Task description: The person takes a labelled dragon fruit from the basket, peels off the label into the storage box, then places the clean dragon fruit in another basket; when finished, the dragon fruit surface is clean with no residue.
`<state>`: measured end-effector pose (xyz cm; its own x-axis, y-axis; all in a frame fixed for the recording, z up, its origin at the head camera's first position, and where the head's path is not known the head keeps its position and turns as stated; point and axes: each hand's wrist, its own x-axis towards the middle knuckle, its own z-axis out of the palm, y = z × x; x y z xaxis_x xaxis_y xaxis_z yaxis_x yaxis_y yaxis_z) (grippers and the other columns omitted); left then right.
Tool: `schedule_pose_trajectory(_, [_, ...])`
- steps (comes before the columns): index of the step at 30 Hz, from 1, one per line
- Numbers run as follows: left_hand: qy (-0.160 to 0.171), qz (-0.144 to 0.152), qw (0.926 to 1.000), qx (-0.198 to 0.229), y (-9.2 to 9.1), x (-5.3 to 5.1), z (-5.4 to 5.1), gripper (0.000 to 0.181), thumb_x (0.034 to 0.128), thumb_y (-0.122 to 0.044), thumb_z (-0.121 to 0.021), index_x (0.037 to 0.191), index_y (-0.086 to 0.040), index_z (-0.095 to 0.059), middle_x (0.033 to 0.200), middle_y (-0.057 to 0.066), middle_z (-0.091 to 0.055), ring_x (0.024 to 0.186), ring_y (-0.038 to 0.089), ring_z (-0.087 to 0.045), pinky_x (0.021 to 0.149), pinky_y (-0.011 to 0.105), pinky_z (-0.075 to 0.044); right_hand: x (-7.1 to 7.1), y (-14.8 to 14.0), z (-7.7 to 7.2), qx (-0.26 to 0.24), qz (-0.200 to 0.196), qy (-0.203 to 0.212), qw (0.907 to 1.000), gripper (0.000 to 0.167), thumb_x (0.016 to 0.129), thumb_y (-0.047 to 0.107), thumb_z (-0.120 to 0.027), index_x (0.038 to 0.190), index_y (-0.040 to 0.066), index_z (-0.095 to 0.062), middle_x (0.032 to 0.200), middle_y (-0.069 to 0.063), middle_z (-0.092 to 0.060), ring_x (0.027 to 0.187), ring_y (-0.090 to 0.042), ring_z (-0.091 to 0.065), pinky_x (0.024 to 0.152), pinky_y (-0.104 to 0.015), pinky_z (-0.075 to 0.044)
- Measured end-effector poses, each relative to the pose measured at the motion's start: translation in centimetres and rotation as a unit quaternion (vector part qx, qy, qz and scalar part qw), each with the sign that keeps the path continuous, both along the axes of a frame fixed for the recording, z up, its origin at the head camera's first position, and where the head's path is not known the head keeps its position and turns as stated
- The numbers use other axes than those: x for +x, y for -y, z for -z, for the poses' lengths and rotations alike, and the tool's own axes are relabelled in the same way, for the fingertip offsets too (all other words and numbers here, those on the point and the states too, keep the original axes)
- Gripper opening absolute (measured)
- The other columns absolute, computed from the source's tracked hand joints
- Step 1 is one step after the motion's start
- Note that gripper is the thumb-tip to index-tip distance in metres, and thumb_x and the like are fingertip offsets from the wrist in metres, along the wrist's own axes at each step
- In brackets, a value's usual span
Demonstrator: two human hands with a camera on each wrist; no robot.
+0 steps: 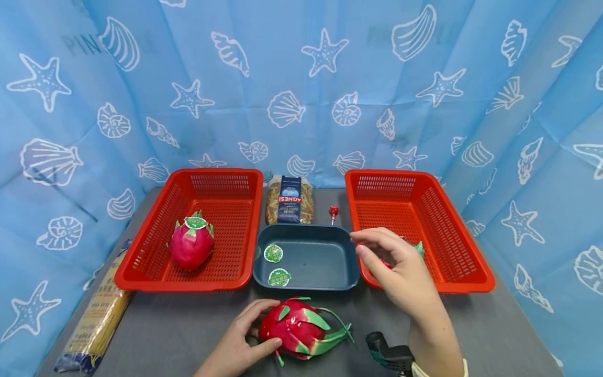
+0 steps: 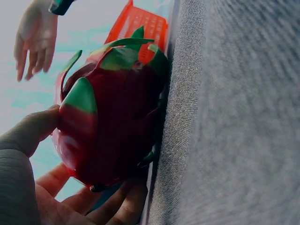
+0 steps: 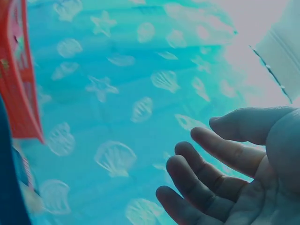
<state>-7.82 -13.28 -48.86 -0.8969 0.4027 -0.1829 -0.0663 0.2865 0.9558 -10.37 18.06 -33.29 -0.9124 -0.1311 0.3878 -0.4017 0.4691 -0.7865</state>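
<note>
A red dragon fruit with green leaf tips [image 1: 297,327] lies on the grey table in front of the blue tray [image 1: 306,287]. My left hand [image 1: 237,340] grips its left end, and in the left wrist view the thumb presses one side of the dragon fruit [image 2: 112,126] while the fingers curl round its lower end. Over the right end of the tray and the near corner of the right red basket hangs my right hand [image 1: 405,272], holding nothing. The right wrist view shows this hand [image 3: 225,178] with relaxed, slightly bent fingers.
The left red basket [image 1: 183,286] holds another dragon fruit [image 1: 191,243]. Something red and green, partly hidden, lies in the right red basket [image 1: 464,287]. Behind the tray are a pasta bag [image 1: 289,201] and a lollipop [image 1: 333,211]. Spaghetti [image 1: 96,324] lies far left; two stickers are in the tray.
</note>
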Motion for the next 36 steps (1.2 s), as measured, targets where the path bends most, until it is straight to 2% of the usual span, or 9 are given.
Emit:
schedule_pose_trajectory(4, [-0.003, -0.003, 1.0000, -0.008, -0.1, 0.0, 0.0, 0.060, 0.0892, -0.035, -0.081, 0.142, -0.022, -0.056, 0.138, 0.007, -0.054, 0.117, 0.031, -0.052, 0.079, 0.032, -0.056, 0.8, -2.2, -0.5, -0.026, 0.032, -0.048, 0.9980, 0.033, 0.093, -0.007, -0.068, 0.124, 0.004, -0.071, 0.117, -0.002, -0.067, 0.098, -0.014, -0.064, 0.082, -0.017, -0.054])
schedule_pose_trajectory(11, [0.001, -0.015, 0.9997, 0.022, -0.3, 0.2, 0.0, 0.052, 0.0939, -0.032, -0.077, 0.140, -0.018, -0.058, 0.139, 0.012, -0.053, 0.116, 0.033, -0.055, 0.077, 0.031, -0.059, 1.4, -7.0, -0.6, -0.122, 0.029, -0.090, 0.9880, 0.037, 0.090, -0.021, -0.059, 0.127, -0.012, -0.064, 0.120, -0.010, -0.066, 0.104, -0.016, -0.066, 0.089, -0.015, -0.051])
schedule_pose_trajectory(14, [0.004, -0.014, 0.9992, 0.037, -0.4, 0.3, 0.2, 0.050, 0.0948, -0.031, -0.076, 0.140, -0.019, -0.057, 0.140, 0.013, -0.052, 0.118, 0.035, -0.054, 0.077, 0.032, -0.060, 1.8, -9.1, -0.6, -0.183, 0.055, -0.090, 0.9774, 0.035, 0.092, -0.021, -0.057, 0.126, -0.018, -0.060, 0.118, -0.012, -0.067, 0.101, -0.017, -0.067, 0.090, -0.016, -0.051])
schedule_pose_trajectory(16, [0.008, -0.013, 0.9991, 0.040, -0.4, 0.2, 0.3, 0.051, 0.0951, -0.031, -0.076, 0.141, -0.020, -0.057, 0.140, 0.013, -0.051, 0.119, 0.036, -0.053, 0.077, 0.033, -0.060, 2.1, -10.2, -0.7, -0.202, 0.102, -0.082, 0.9706, 0.032, 0.094, -0.018, -0.057, 0.126, -0.019, -0.061, 0.116, -0.012, -0.068, 0.099, -0.017, -0.068, 0.087, -0.016, -0.052])
schedule_pose_trajectory(18, [0.010, -0.012, 0.9991, 0.039, -0.4, 0.2, 0.3, 0.051, 0.0952, -0.031, -0.075, 0.141, -0.020, -0.057, 0.140, 0.013, -0.051, 0.120, 0.037, -0.052, 0.077, 0.033, -0.060, 2.4, -11.3, -0.7, -0.189, 0.161, -0.076, 0.9657, 0.031, 0.096, -0.014, -0.058, 0.126, -0.017, -0.062, 0.114, -0.010, -0.069, 0.097, -0.016, -0.068, 0.087, -0.015, -0.051])
schedule_pose_trajectory(21, [0.006, -0.011, 0.9995, 0.029, -0.4, 0.1, 0.3, 0.051, 0.0955, -0.033, -0.075, 0.142, -0.020, -0.056, 0.141, 0.013, -0.051, 0.121, 0.036, -0.051, 0.078, 0.031, -0.060, 2.4, -12.9, -0.1, -0.121, 0.262, -0.058, 0.9556, 0.031, 0.099, -0.004, -0.061, 0.129, -0.008, -0.066, 0.112, -0.001, -0.069, 0.095, -0.010, -0.067, 0.084, -0.011, -0.049])
schedule_pose_trajectory(25, [0.001, -0.006, 0.9997, 0.025, -0.3, 0.2, 0.2, 0.049, 0.0964, -0.035, -0.073, 0.142, -0.024, -0.057, 0.141, 0.010, -0.051, 0.122, 0.035, -0.050, 0.081, 0.032, -0.059, 2.1, -15.2, 1.2, -0.068, 0.340, -0.012, 0.9379, 0.034, 0.100, 0.004, -0.064, 0.134, 0.003, -0.067, 0.111, 0.014, -0.067, 0.092, 0.000, -0.064, 0.083, -0.007, -0.046])
schedule_pose_trajectory(29, [0.009, 0.016, 0.9996, 0.023, -0.1, 0.2, 0.0, 0.046, 0.0994, -0.036, -0.069, 0.144, -0.034, -0.056, 0.142, 0.008, -0.048, 0.127, 0.034, -0.046, 0.090, 0.039, -0.057, 1.9, -17.6, 2.9, -0.068, 0.347, 0.049, 0.9340, 0.038, 0.099, 0.009, -0.068, 0.137, 0.009, -0.067, 0.107, 0.023, -0.064, 0.092, 0.004, -0.060, 0.068, -0.006, -0.042])
schedule_pose_trajectory(36, [0.016, 0.034, 0.9987, 0.035, -0.1, 0.4, 0.0, 0.042, 0.1014, -0.034, -0.066, 0.142, -0.032, -0.057, 0.140, 0.009, -0.044, 0.128, 0.035, -0.042, 0.092, 0.035, -0.055, 1.2, -21.7, 6.6, -0.012, 0.280, 0.151, 0.9481, 0.045, 0.100, 0.028, -0.069, 0.145, 0.025, -0.062, 0.106, 0.035, -0.053, 0.097, 0.013, -0.048, 0.072, -0.009, -0.037])
